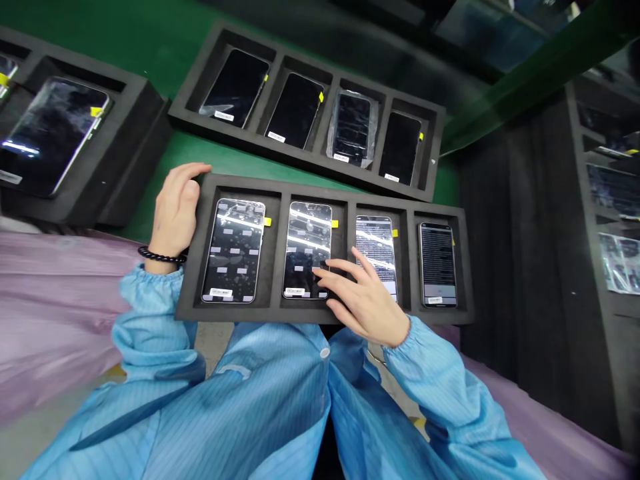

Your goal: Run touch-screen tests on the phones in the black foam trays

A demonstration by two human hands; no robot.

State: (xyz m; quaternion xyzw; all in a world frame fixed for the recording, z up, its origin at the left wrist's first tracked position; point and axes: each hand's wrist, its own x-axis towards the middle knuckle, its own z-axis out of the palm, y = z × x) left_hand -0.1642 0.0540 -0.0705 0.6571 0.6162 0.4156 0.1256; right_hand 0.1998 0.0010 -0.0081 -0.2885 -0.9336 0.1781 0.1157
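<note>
A black foam tray lies in front of me, with a smartphone in each compartment. My left hand grips the tray's far left corner, its fingers bent along the edge. Fingers spread, my right hand reaches over the second smartphone from the left, fingertips at its screen; whether they press it I cannot tell. That screen and the leftmost smartphone show scattered pale labels on black. The third smartphone, partly covered by my right hand, and the rightmost smartphone show dense lines of text. Yellow tabs stick out at the phones' right sides.
Behind my tray, another foam tray holds dark-screened smartphones, one in a loose clear wrapping. At the left, stacked foam trays carry a larger-looking phone. The bench top is green. A dark rack with filled trays stands at the right.
</note>
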